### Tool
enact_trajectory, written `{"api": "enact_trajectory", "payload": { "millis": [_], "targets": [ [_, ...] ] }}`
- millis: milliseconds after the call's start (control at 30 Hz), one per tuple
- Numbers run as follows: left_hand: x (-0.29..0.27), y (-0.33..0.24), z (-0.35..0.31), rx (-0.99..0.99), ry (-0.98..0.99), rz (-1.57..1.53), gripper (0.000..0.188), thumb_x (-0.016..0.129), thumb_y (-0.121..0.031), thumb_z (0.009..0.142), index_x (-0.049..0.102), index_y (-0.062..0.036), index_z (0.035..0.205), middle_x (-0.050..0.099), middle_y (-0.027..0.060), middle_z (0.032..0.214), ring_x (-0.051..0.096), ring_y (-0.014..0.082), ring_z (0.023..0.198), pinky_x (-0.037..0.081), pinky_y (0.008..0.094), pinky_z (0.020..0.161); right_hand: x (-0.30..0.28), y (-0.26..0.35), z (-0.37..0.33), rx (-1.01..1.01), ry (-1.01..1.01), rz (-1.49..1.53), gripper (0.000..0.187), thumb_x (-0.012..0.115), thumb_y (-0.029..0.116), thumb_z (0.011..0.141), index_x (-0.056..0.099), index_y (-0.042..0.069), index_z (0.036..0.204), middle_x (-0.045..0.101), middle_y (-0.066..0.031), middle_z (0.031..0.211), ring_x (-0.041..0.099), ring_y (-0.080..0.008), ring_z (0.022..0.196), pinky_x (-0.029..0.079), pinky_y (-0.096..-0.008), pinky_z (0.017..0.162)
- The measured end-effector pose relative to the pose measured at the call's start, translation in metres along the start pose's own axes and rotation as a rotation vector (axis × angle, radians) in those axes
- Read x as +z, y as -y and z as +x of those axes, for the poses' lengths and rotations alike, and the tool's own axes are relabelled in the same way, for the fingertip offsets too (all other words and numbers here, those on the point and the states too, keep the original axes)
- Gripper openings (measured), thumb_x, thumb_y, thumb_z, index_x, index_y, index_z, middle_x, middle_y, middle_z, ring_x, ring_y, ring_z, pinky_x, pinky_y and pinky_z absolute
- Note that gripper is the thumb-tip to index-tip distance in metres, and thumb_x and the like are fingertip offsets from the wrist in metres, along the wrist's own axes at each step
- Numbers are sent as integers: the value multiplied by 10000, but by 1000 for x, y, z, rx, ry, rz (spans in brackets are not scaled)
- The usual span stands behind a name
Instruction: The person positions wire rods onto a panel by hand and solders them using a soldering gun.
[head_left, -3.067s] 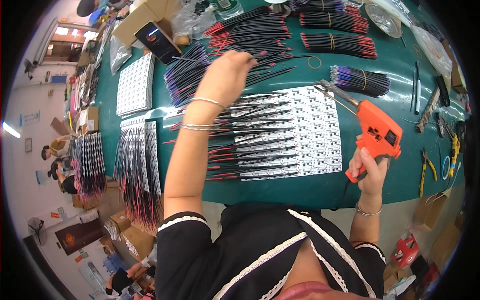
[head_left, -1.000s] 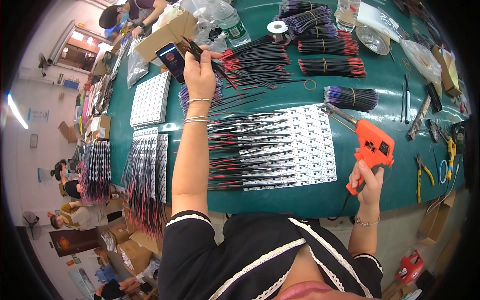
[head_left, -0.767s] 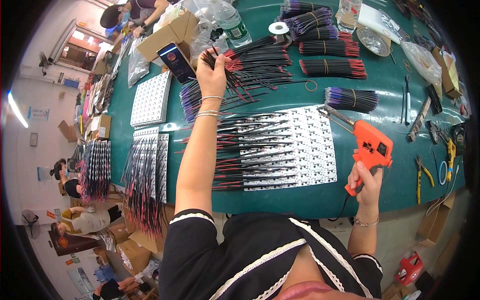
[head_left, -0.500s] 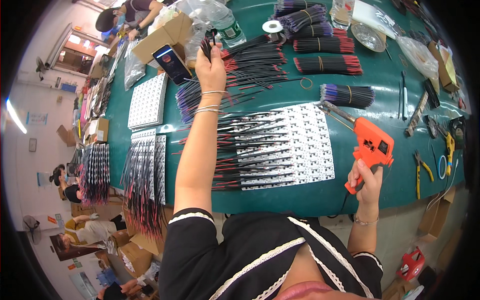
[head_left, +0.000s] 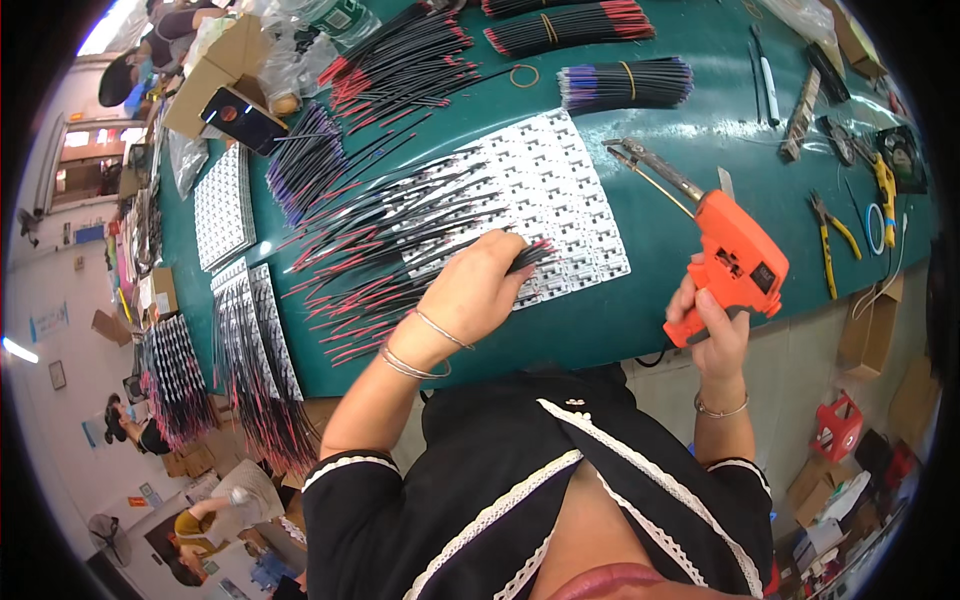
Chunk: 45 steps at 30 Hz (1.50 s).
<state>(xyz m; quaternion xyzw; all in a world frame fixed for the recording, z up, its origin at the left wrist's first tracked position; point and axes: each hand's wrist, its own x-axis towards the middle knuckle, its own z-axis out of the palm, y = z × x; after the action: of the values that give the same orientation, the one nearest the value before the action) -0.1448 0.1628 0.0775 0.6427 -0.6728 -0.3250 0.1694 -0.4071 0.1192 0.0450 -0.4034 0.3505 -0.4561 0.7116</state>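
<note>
My left hand (head_left: 468, 292) is closed around a small bunch of black wires (head_left: 530, 255) with red tips, over the near part of a white circuit board panel (head_left: 545, 165). The red tips point right, across the panel's small repeated boards. Rows of black wires with red ends (head_left: 350, 268) lie over the panel's left half and stick out past its left edge. In my right hand (head_left: 715, 320) is an orange soldering gun (head_left: 738, 255), gripped by its handle. Its metal tip points up and left, apart from the panel's right edge.
Loose red-tipped wires (head_left: 400, 70) and purple-ended wires (head_left: 303, 165) lie beyond the panel. A banded wire bundle (head_left: 625, 83) sits at the back. Stacked white panels (head_left: 226, 205), a phone (head_left: 243, 120) and a cardboard box (head_left: 215, 75) stand left; yellow-handled pliers (head_left: 832, 240) lie right.
My left hand has come back from the loose wire pile, bringing the wires down over the panel. The soldering gun stays in my right hand. The whole view has shifted.
</note>
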Motion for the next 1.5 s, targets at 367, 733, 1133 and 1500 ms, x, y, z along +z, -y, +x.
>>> {"api": "enact_trajectory", "payload": {
  "millis": [367, 733, 1133, 1500],
  "targets": [
    [19, 32, -25, -100, -115, 3, 204, 558, 18, 705, 470, 13, 890, 494, 173, 857, 502, 375, 799, 413, 403, 676, 27, -26, 13, 134, 83, 70, 365, 535, 88, 790, 447, 1, 1133, 508, -122, 1091, 472, -263, 1101, 353, -407, 955],
    [0, 29, -48, -121, -236, 21, 169, 576, 18, 707, 551, 9, 874, 546, 144, 772, 548, 312, 730, 434, 336, 660, 46, -33, 1, 164, 145, 28, 384, 544, 103, 787, 433, -14, 1135, 540, -104, 1000, 542, -217, 940, 413, -349, 825],
    [23, 28, -38, -85, -140, -122, 182, 620, -4, 611, 602, -13, 792, 582, 108, 750, 574, 266, 691, 452, 321, 623, 6, -15, -83, 268, 157, -262, 413, 566, 278, 818, 455, -52, 1041, 491, -49, 563, 443, -93, 425, 378, -217, 411],
    [35, 29, -39, -199, -179, -93, 140, 640, -48, 586, 589, -37, 716, 582, 92, 707, 575, 274, 650, 452, 339, 586, 10, -22, -97, 355, 107, -235, 270, 597, 125, 800, 495, -2, 1015, 524, -23, 670, 488, -78, 506, 419, -218, 447]
  ]
}}
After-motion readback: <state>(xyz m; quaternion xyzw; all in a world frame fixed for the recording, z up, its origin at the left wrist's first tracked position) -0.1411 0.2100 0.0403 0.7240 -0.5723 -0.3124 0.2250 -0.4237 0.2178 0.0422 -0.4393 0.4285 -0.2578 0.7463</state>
